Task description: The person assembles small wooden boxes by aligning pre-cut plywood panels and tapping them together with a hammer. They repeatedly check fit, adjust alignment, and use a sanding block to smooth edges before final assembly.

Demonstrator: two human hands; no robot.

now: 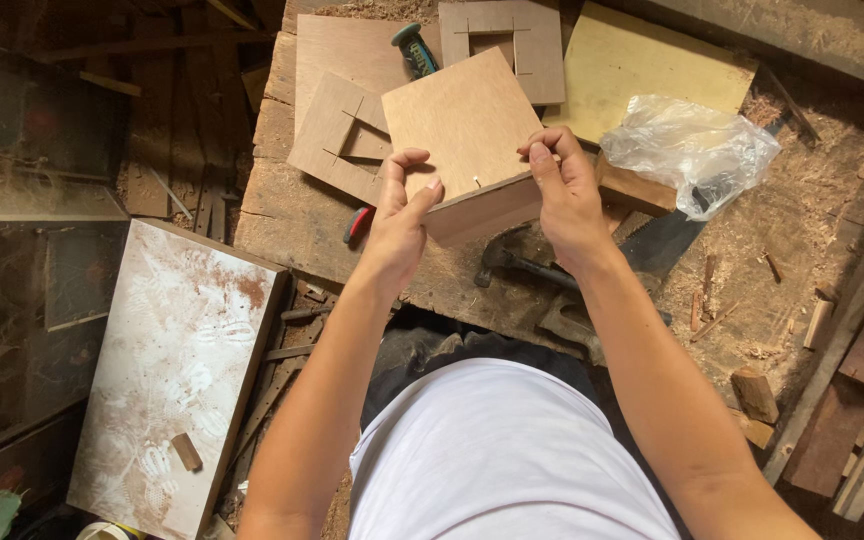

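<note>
Left hand [399, 215] and right hand [564, 195] grip plywood box [467, 140] edges (workbench [282, 215] cluttered).

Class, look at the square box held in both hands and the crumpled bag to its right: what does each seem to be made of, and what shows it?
Box: probably thin unfinished plywood, with a pale matt face and faint grain. Bag: likely thin clear plastic film, being glossy, wrinkled and see-through.

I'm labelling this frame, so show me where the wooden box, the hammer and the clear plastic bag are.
wooden box [464, 120], head view, middle of its top plywood panel.
hammer [500, 260], head view, its dark metal head on the workbench.
clear plastic bag [687, 145], head view, middle of the crumpled bag.
</note>
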